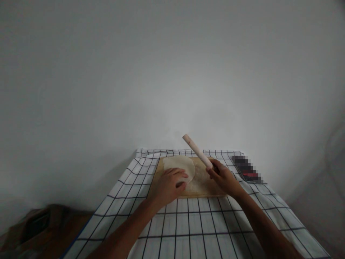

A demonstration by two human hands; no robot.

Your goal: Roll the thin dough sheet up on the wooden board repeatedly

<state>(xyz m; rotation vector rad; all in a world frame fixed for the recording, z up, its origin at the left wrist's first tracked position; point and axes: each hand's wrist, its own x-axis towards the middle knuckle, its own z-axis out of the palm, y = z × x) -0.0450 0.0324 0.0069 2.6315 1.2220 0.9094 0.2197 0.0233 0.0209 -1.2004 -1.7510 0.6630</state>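
Note:
A thin, round sheet of dough (179, 162) lies flat on the left half of a wooden board (206, 183). My left hand (172, 181) rests on the near part of the dough, fingers stretched out and thumb apart from them. In my right hand (221, 176) is one end of a pale wooden rolling pin (198, 151). The pin is tilted, its free end pointing up and to the left over the board's far edge. Some of the dough is covered by my left hand.
Under the board, a white tablecloth (185, 223) with a black grid covers the table. To the right lies a dark, blurred-out flat object (246, 169). A plain wall (172, 79) rises behind the table. Dark, unclear items (37, 226) are at the lower left.

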